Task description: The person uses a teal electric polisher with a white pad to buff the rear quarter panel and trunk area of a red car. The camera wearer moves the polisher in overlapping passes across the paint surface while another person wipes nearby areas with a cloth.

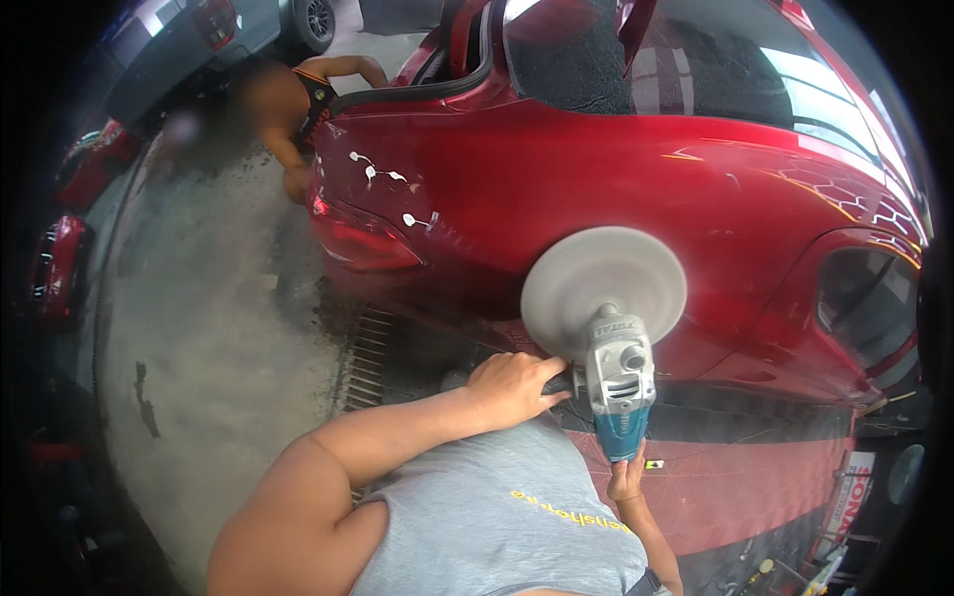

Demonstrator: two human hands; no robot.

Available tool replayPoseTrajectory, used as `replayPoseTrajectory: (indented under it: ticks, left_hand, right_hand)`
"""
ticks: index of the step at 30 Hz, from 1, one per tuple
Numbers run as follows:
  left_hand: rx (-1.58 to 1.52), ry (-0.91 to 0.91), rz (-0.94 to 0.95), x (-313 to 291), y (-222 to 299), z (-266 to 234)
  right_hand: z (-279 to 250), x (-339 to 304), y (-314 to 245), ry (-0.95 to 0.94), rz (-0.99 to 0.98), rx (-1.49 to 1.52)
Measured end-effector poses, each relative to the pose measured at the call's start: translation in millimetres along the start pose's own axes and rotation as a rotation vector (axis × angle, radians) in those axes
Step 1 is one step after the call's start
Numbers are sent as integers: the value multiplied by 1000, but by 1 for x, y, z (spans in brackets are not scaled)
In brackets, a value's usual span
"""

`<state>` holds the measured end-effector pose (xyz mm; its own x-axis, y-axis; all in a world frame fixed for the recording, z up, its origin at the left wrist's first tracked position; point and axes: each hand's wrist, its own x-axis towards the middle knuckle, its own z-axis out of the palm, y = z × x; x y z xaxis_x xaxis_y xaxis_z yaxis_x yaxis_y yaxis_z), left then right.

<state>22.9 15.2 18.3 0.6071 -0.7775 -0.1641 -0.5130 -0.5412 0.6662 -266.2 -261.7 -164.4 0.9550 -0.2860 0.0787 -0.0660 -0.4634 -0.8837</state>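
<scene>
An angle polisher (621, 372) with a grey metal head and a teal body stands upright in front of me. Its wide pale round pad (604, 283) lies against or just over the rear side panel of a glossy red car (477, 164); blur on the pad suggests spinning. My left hand (515, 389) is closed round the dark side handle, left of the metal head. Lower down, my right hand (626, 480) wraps the far end of the teal body, its fingers partly hidden. White patches (371, 172) mark the car's rear corner above the red tail light (368, 243).
Another person (298, 109) crouches at the car's rear, one hand near the bumper corner. A slotted floor drain (368, 358) runs beside the grey concrete floor (214, 338). Reddish flooring (735, 487) lies at right. A grey vehicle (189, 55) stands at the far left.
</scene>
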Motion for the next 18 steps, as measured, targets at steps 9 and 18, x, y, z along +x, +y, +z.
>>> replayPoseTrajectory:
  ticks: [9,18]
  left_hand:
    - [19,166,-368,-83,-90,-23]
    - [-343,591,-388,-146,-205,-43]
  right_hand:
    - [84,68,-62,-146,-156,-106]
    - [121,156,-177,-412,-166,-284]
